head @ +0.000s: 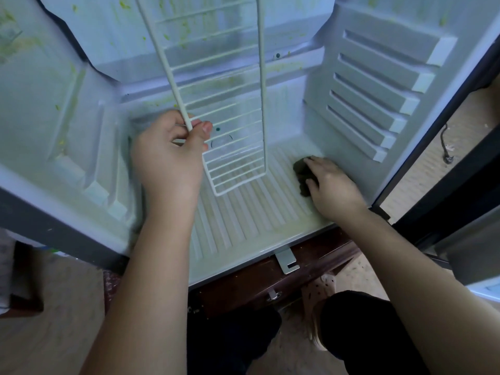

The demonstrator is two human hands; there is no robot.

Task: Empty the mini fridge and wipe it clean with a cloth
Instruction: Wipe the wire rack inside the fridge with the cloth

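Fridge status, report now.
Left hand grips shelf, tilted up. Right hand grips cloth against fridge floor. Green smears on back wall.

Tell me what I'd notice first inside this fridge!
A white wire shelf stands tilted up in the middle, gripped by the left hand. Near the right wall, the right hand holds a dark cloth against the ribbed fridge floor. Green smears speckle the walls above.
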